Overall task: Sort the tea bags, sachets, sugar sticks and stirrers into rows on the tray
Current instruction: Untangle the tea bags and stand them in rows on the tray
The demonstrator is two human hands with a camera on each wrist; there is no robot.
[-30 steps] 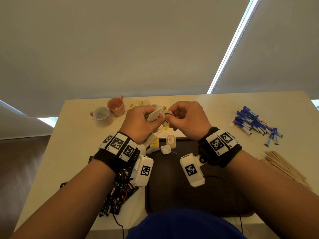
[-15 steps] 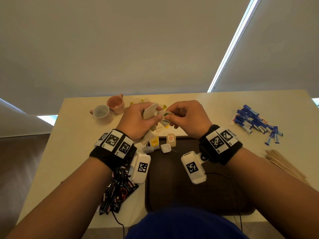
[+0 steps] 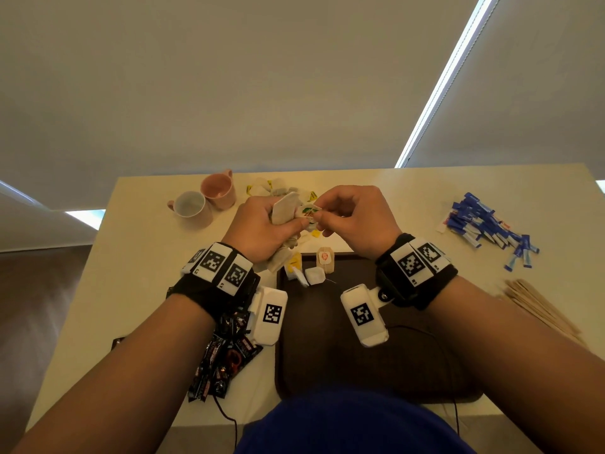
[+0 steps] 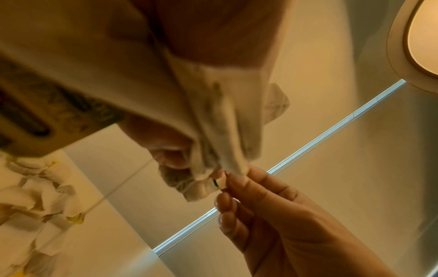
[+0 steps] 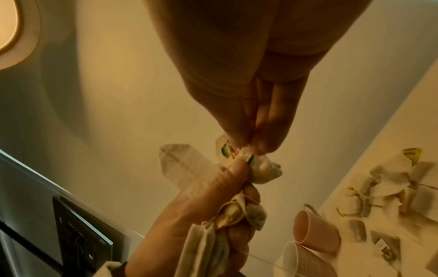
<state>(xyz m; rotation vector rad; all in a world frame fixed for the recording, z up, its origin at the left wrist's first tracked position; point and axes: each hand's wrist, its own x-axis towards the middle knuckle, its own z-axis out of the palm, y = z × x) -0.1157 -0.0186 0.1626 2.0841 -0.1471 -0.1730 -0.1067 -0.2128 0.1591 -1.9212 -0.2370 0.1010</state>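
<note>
Both hands are raised over the far edge of the dark brown tray (image 3: 360, 362). My left hand (image 3: 262, 224) grips a bunch of tea bags (image 3: 284, 209), some hanging below the fist (image 5: 203, 241). My right hand (image 3: 350, 214) pinches a paper tag with a green and red print (image 3: 309, 212), also seen in the right wrist view (image 5: 227, 148), at the top of that bunch. A few tea bags (image 3: 314, 268) lie at the tray's far left corner. More tea bags (image 3: 271, 188) are heaped on the table behind the hands.
A white cup (image 3: 191, 208) and a pink cup (image 3: 219, 190) stand at the far left. Blue sugar sticks (image 3: 484, 224) lie at the right, wooden stirrers (image 3: 537, 306) nearer on the right. Dark sachets (image 3: 222, 358) lie left of the tray under my left wrist.
Both hands have lifted a little and drifted away from me with the bunch. The right hand keeps working at the tag; more of the tray's corner tea bags show.
</note>
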